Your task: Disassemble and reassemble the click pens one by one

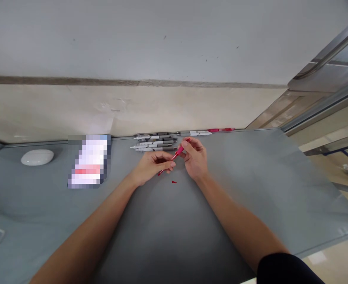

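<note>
A red pen (179,150) is held slantwise between both hands, over the middle of the grey table. My left hand (154,165) pinches its lower, thinner part between thumb and fingers. Around the thicker upper part, my right hand (194,157) is closed. A small red piece (174,182), perhaps a pen clip, lies on the table just below the hands. Several white and grey pens (154,144) lie side by side behind my left hand. Further right along the wall are white pens (196,133) and another red pen (221,129).
On the left lie a white rounded case (37,157) and a phone (89,161) with its screen blurred out. The grey table (265,185) meets a pale wall (176,106) at the back. A metal-framed structure (318,86) stands at the right.
</note>
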`<act>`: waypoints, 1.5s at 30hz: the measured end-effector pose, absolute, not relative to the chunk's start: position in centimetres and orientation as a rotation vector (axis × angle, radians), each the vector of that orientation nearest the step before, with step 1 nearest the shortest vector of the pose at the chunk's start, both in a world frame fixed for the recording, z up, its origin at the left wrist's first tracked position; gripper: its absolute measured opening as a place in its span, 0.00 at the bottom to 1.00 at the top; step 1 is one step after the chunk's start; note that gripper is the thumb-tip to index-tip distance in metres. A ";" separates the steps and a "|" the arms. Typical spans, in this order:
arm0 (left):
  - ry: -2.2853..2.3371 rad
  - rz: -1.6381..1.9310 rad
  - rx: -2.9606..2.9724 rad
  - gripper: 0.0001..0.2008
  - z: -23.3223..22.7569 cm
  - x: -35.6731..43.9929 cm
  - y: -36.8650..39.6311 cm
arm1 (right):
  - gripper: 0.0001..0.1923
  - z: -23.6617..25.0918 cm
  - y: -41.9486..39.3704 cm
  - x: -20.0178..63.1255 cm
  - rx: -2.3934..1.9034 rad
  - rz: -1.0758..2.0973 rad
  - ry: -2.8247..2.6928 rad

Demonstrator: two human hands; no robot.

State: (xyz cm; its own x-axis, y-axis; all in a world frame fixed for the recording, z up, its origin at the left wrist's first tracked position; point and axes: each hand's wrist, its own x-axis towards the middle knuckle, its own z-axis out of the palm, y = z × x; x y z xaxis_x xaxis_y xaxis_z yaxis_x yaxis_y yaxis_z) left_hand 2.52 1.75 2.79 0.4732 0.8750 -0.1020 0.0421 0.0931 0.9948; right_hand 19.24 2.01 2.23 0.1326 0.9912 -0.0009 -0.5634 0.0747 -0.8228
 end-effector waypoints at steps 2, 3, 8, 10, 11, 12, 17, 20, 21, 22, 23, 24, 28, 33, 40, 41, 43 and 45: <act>0.863 0.748 1.370 0.12 2.9 2.4 1.8 | 0.11 2.2 2.0 19.3 -0.785 1.336 -0.691; 0.833 0.729 1.383 0.13 2.9 2.3 1.8 | 0.11 2.2 2.0 19.3 -0.772 1.356 -0.694; 0.718 0.623 1.392 0.18 3.1 1.9 1.9 | 0.11 2.1 1.8 19.4 -0.725 1.417 -0.709; 0.739 0.636 1.369 0.17 3.0 2.0 1.9 | 0.10 2.1 1.8 19.4 -0.734 1.391 -0.714; 0.759 0.653 1.354 0.16 2.9 2.0 1.9 | 0.10 2.1 1.8 19.3 -0.738 1.373 -0.715; 0.779 0.677 1.339 0.15 2.8 2.1 1.9 | 0.09 2.2 1.8 19.3 -0.743 1.353 -0.713; 0.817 0.745 1.325 0.13 2.7 2.4 1.9 | 0.09 2.4 1.9 19.2 -0.773 1.310 -0.693; 0.759 0.673 1.407 0.16 2.8 2.1 2.0 | 0.10 2.2 1.9 19.3 -0.755 1.364 -0.710; 0.737 0.637 1.434 0.17 2.8 2.0 2.0 | 0.10 2.2 1.9 19.3 -0.748 1.385 -0.712; 0.717 0.603 1.456 0.18 2.8 1.8 2.0 | 0.10 2.1 1.9 19.3 -0.746 1.402 -0.709; 0.704 0.579 1.467 0.19 2.8 1.8 2.1 | 0.11 2.1 1.9 19.3 -0.750 1.409 -0.701; 0.701 0.570 1.468 0.19 2.8 1.7 2.0 | 0.11 2.1 1.9 19.3 -0.757 1.406 -0.688; 0.775 0.673 1.393 0.15 2.8 2.0 1.9 | 0.11 2.3 2.0 19.2 -0.774 1.341 -0.657; 0.857 0.729 1.372 0.12 2.8 2.3 1.8 | 0.11 2.4 2.0 19.2 -0.810 1.296 -0.655; 0.717 0.624 1.380 0.16 2.4 1.8 2.0 | 0.14 2.3 2.1 19.4 -0.780 1.411 -0.666; 0.730 0.643 1.368 0.16 2.3 1.9 2.0 | 0.14 2.3 2.1 19.4 -0.776 1.401 -0.657; 0.770 0.700 1.335 0.14 2.2 2.0 2.1 | 0.13 2.3 2.1 19.3 -0.773 1.369 -0.645; 0.812 0.747 1.320 0.15 2.2 2.1 2.1 | 0.12 2.3 2.1 19.3 -0.779 1.335 -0.643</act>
